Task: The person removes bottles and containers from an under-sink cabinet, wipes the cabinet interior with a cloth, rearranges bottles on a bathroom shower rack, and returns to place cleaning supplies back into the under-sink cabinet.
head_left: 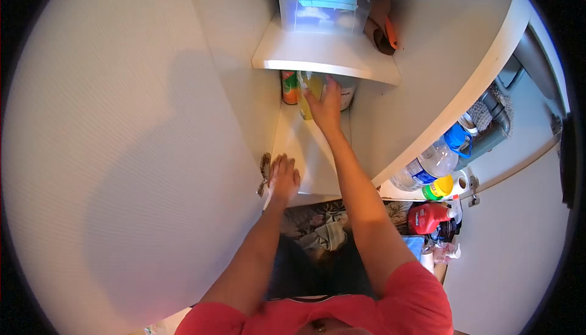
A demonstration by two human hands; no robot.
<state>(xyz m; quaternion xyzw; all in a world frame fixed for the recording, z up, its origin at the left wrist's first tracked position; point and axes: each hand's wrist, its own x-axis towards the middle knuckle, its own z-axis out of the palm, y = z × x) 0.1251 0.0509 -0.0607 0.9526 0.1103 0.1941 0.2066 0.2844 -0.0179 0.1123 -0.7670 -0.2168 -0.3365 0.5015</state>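
My right hand (pixel 326 106) reaches under the upper shelf and is wrapped round a bottle of yellow liquid (pixel 306 100). To the left of that bottle stands an orange and green container (pixel 289 87). A whitish container (pixel 347 95) is partly hidden behind my right hand. My left hand (pixel 284 178) rests at the front left edge of the lower shelf (pixel 311 152), beside the door hinge, with its fingers a little apart and nothing in it.
The upper shelf (pixel 323 51) holds a clear plastic box (pixel 326 14). A large open door (pixel 122 152) stands at the left. On the right are a big water bottle (pixel 433 163), a yellow-lidded container (pixel 441 186), a red bottle (pixel 427 218) and grey pipes (pixel 497 121).
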